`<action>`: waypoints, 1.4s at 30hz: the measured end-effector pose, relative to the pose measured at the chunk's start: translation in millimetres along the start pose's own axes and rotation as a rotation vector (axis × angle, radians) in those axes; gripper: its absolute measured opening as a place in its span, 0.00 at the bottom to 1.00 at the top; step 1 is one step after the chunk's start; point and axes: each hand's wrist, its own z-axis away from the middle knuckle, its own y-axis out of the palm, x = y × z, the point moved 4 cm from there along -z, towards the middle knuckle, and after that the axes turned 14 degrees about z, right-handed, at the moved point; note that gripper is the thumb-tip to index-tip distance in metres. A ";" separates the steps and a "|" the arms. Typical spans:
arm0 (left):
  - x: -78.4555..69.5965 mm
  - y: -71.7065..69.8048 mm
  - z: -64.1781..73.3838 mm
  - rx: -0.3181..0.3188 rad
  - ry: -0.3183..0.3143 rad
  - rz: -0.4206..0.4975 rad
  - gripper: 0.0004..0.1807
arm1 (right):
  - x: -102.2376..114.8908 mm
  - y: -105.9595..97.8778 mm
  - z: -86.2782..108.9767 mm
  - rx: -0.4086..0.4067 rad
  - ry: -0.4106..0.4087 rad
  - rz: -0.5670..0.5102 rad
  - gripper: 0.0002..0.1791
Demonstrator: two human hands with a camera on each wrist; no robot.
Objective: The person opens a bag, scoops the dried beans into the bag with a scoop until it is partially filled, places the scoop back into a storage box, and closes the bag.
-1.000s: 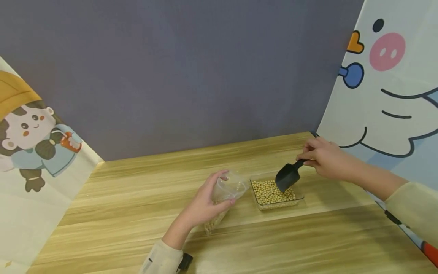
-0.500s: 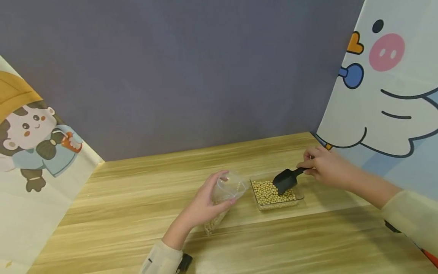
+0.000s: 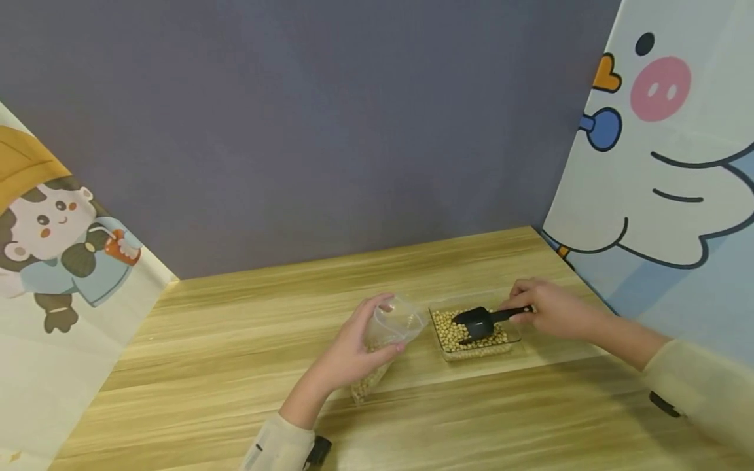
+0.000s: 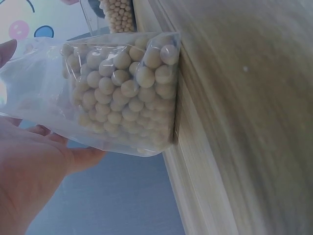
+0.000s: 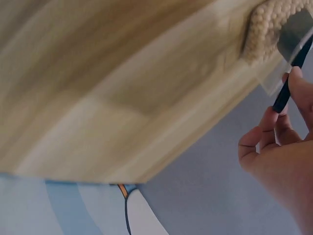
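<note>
My left hand (image 3: 352,350) grips a clear plastic bag (image 4: 122,93) by its upper part, its mouth spread open. Pale round beans, like soybeans, fill the lower bag, whose bottom meets the table in the left wrist view. To the right stands a clear rectangular container (image 3: 515,332) with yellow soybeans (image 3: 449,332) inside. My right hand (image 3: 548,310) pinches the handle of a black scoop (image 3: 477,325) between thumb and fingers. The scoop lies low and nearly level over the beans, its front edge among them.
Everything stands on a wood-grain table (image 3: 235,340). A grey panel (image 3: 353,131) rises behind it. Cartoon-printed panels flank it, the right panel (image 3: 642,183) close beyond my right forearm.
My right hand has come down and slightly nearer, tipping the scoop from steep to nearly level among the beans. The left hand and bag stay in place.
</note>
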 end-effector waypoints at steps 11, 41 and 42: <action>0.1 0.5 -0.4 -0.004 -0.003 0.007 0.46 | 6.8 10.3 -5.6 0.029 0.041 -0.147 0.18; 1.2 0.5 -1.9 -0.009 -0.005 -0.017 0.46 | -1.8 18.5 2.8 -0.032 0.082 -0.253 0.16; 1.3 0.5 -1.9 -0.009 -0.005 -0.017 0.46 | -3.7 18.9 3.7 -0.038 0.087 -0.260 0.16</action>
